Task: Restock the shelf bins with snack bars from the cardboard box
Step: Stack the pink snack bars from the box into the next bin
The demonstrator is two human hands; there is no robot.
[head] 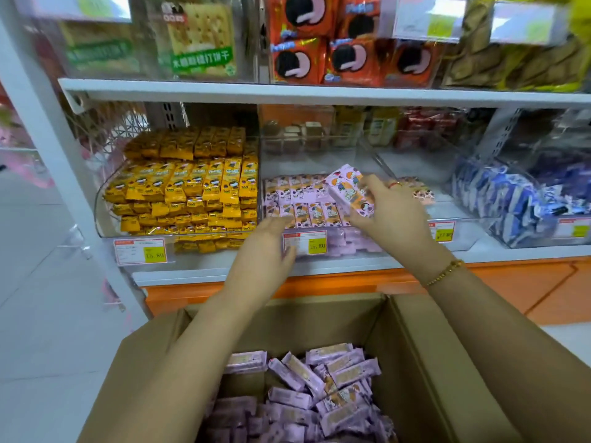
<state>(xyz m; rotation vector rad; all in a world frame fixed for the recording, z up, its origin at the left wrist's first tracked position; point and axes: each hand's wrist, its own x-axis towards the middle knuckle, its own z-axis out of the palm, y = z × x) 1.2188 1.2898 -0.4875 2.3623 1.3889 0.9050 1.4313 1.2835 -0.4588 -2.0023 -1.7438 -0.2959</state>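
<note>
An open cardboard box (412,340) sits below me with several loose pink snack bars (319,382) inside. On the shelf, a clear middle bin (319,158) holds rows of the same pink bars (297,199). My right hand (390,209) grips a small stack of pink bars (348,190) just above that bin's front rows. My left hand (268,247) hovers with relaxed fingers in front of the bin's price tag (305,244), holding nothing.
A full bin of yellow bars (188,187) stands left of the pink bin. A bin of blue-white packs (511,199) is on the right. An upper shelf (319,91) carries cracker and cookie packs. A white upright post (64,161) borders the left.
</note>
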